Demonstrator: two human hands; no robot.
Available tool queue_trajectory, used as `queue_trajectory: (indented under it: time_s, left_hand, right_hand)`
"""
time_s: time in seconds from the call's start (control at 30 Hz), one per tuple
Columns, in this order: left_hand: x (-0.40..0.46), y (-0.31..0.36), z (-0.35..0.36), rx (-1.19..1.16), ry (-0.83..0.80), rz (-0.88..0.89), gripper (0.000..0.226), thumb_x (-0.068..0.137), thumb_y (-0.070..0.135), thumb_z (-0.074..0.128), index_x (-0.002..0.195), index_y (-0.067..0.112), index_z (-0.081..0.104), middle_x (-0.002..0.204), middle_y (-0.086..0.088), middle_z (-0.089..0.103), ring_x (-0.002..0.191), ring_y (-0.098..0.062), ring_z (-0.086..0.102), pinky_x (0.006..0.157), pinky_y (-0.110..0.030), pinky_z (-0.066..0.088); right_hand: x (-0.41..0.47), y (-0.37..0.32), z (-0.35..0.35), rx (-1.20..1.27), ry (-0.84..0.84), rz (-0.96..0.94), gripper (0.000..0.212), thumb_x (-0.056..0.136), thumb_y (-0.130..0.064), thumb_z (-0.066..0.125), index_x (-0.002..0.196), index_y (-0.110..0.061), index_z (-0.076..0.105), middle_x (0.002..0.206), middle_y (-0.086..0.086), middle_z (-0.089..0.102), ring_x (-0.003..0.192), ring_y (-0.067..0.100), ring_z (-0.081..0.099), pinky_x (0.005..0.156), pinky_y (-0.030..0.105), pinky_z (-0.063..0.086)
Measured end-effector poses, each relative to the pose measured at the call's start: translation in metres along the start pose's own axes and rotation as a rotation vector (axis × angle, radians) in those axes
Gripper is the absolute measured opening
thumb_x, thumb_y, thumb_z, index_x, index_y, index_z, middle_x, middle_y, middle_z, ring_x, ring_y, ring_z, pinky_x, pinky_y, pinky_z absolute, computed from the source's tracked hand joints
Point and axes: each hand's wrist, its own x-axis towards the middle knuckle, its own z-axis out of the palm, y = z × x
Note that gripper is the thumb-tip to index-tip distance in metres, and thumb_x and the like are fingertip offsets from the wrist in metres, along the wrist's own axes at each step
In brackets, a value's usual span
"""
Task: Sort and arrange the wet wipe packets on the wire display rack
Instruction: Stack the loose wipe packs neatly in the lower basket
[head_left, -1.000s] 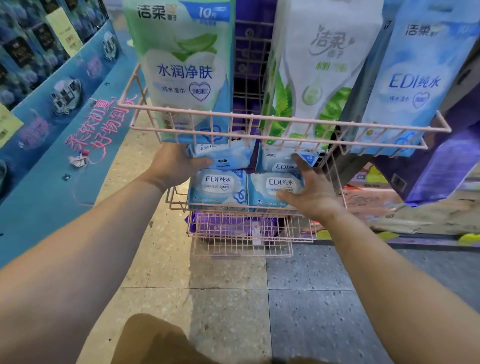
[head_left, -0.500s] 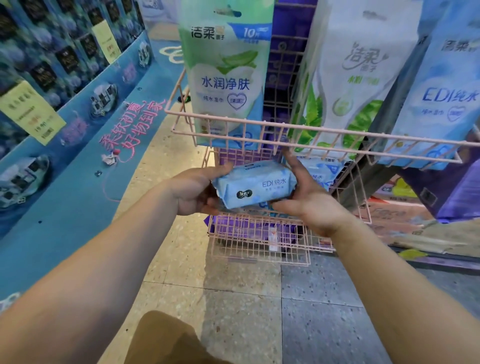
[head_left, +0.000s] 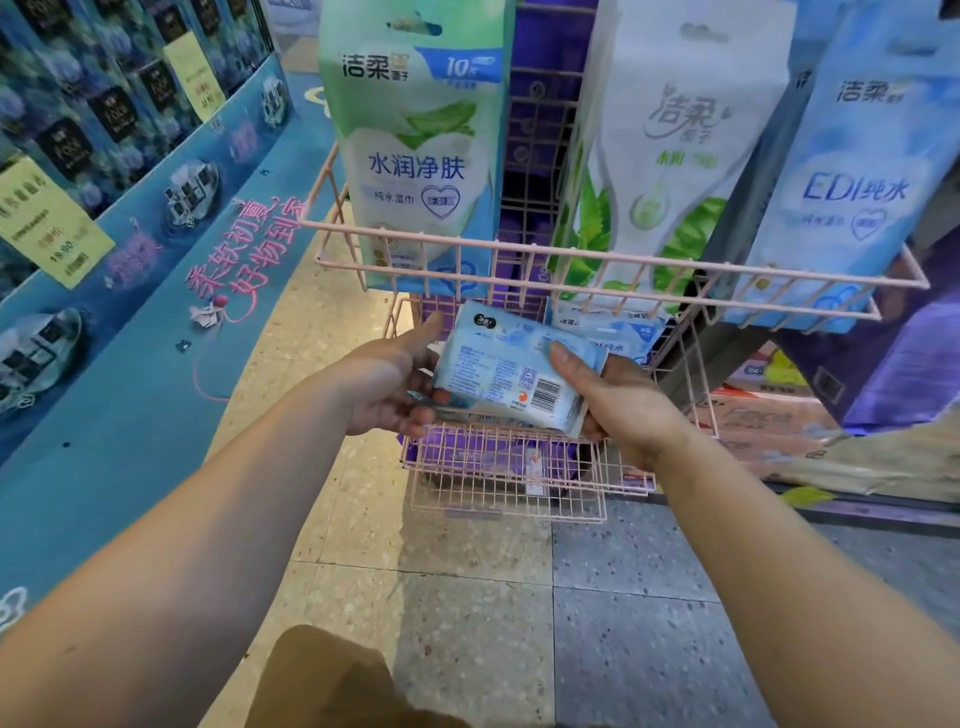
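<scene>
A small light-blue wet wipe packet (head_left: 506, 371) is held in front of the pink wire rack (head_left: 597, 257), its back with the barcode turned up toward me. My left hand (head_left: 387, 387) grips its left end from below. My right hand (head_left: 618, 397) holds its right end, thumb lying on top. Behind it another small blue packet (head_left: 615, 332) lies on the rack's middle shelf. Three tall packs stand in the top shelf: a green-and-blue one (head_left: 415, 150), a white leafy one (head_left: 670, 161) and a blue one (head_left: 852, 182).
The lowest pink wire shelf (head_left: 506, 480) juts out below my hands with purple packs under it. A blue display stand (head_left: 130, 291) with yellow price tags runs along the left. Cardboard and purple boxes (head_left: 857, 415) sit at the right. Tiled floor lies below.
I lifted one small blue packet off the middle shelf with both hands, then turned it over: its printed front faced me before, its barcode back does now.
</scene>
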Motion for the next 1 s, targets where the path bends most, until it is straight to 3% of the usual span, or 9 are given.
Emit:
queue_trajectory:
  time_s: [0.07, 0.17, 0.3, 0.5, 0.63, 0.7, 0.77, 0.87, 1.0]
  left_hand:
    - [-0.002, -0.004, -0.001, -0.074, -0.054, 0.018, 0.074, 0.079, 0.076, 0.040, 0.105, 0.010, 0.060, 0.075, -0.011, 0.063, 0.056, -0.024, 0.055, 0.053, -0.033, 0.054]
    - [-0.005, -0.008, -0.001, -0.303, -0.117, 0.037, 0.061, 0.074, 0.065, 0.053, 0.108, 0.016, 0.063, 0.096, -0.015, 0.070, 0.076, -0.030, 0.069, 0.063, -0.041, 0.060]
    - [-0.008, -0.006, 0.002, -0.463, -0.117, 0.136, 0.030, 0.084, 0.030, 0.060, 0.112, 0.018, 0.062, 0.105, -0.008, 0.070, 0.086, -0.024, 0.069, 0.071, -0.042, 0.059]
    - [-0.007, -0.010, 0.002, -0.590, -0.087, 0.214, 0.048, 0.078, 0.009, 0.064, 0.125, 0.018, 0.055, 0.112, -0.009, 0.069, 0.082, -0.023, 0.071, 0.065, -0.040, 0.061]
    - [-0.004, -0.015, 0.009, -0.596, -0.143, 0.421, 0.077, 0.058, -0.014, 0.070, 0.123, 0.024, 0.053, 0.098, -0.006, 0.075, 0.087, -0.024, 0.072, 0.065, -0.037, 0.059]
    - [-0.002, -0.015, 0.014, -0.566, -0.137, 0.453, 0.075, 0.060, -0.011, 0.067, 0.127, 0.020, 0.052, 0.101, -0.009, 0.072, 0.091, -0.025, 0.071, 0.069, -0.035, 0.059]
    - [0.000, -0.015, 0.014, -0.534, -0.140, 0.460, 0.065, 0.061, -0.008, 0.066, 0.120, 0.018, 0.057, 0.097, -0.007, 0.074, 0.092, -0.024, 0.071, 0.070, -0.034, 0.059]
    - [0.003, -0.018, 0.013, -0.385, -0.146, 0.484, 0.054, 0.064, -0.012, 0.065, 0.111, 0.014, 0.061, 0.091, -0.002, 0.076, 0.090, -0.022, 0.070, 0.070, -0.032, 0.058]
    - [0.006, -0.023, 0.013, -0.313, -0.121, 0.459, 0.061, 0.068, -0.019, 0.064, 0.124, 0.007, 0.055, 0.102, -0.008, 0.072, 0.092, -0.023, 0.069, 0.070, -0.033, 0.059]
  right_hand:
    - [-0.001, 0.001, -0.001, 0.000, 0.000, -0.058, 0.017, 0.083, -0.034, 0.069, 0.098, -0.031, 0.060, 0.083, -0.012, 0.070, 0.061, -0.003, 0.067, 0.050, 0.017, 0.050]
    - [-0.002, 0.004, -0.002, -0.225, -0.003, -0.341, 0.050, 0.072, -0.016, 0.080, 0.105, -0.047, 0.057, 0.110, -0.008, 0.063, 0.098, 0.001, 0.063, 0.083, 0.017, 0.052]
    - [-0.001, 0.002, 0.003, -0.356, 0.042, -0.529, 0.060, 0.069, -0.013, 0.082, 0.113, -0.043, 0.054, 0.115, -0.003, 0.051, 0.108, 0.009, 0.055, 0.098, 0.016, 0.043]
    - [0.000, 0.002, 0.004, -0.405, 0.096, -0.466, 0.065, 0.072, -0.009, 0.079, 0.119, -0.041, 0.049, 0.119, -0.005, 0.048, 0.108, 0.008, 0.055, 0.085, 0.000, 0.040]
    - [0.003, 0.010, 0.004, -0.001, -0.072, -0.130, 0.083, 0.077, -0.002, 0.073, 0.143, -0.028, 0.031, 0.124, -0.002, 0.064, 0.103, 0.013, 0.067, 0.084, 0.028, 0.057]
    - [0.003, 0.011, 0.006, 0.264, -0.182, -0.054, 0.068, 0.078, 0.006, 0.068, 0.135, -0.020, 0.041, 0.125, 0.010, 0.064, 0.109, 0.023, 0.065, 0.092, 0.037, 0.054]
    - [0.001, 0.009, 0.006, 0.464, -0.262, -0.011, 0.063, 0.070, -0.003, 0.073, 0.127, -0.014, 0.048, 0.125, 0.013, 0.064, 0.109, 0.028, 0.065, 0.090, 0.035, 0.055]
    - [0.004, 0.011, 0.005, 0.517, -0.228, 0.001, 0.071, 0.060, -0.018, 0.078, 0.124, -0.009, 0.050, 0.126, 0.014, 0.063, 0.110, 0.028, 0.064, 0.086, 0.034, 0.057]
    - [0.003, 0.015, 0.004, 0.480, -0.163, 0.030, 0.062, 0.070, -0.012, 0.069, 0.126, -0.002, 0.046, 0.124, 0.019, 0.063, 0.109, 0.030, 0.065, 0.090, 0.040, 0.055]
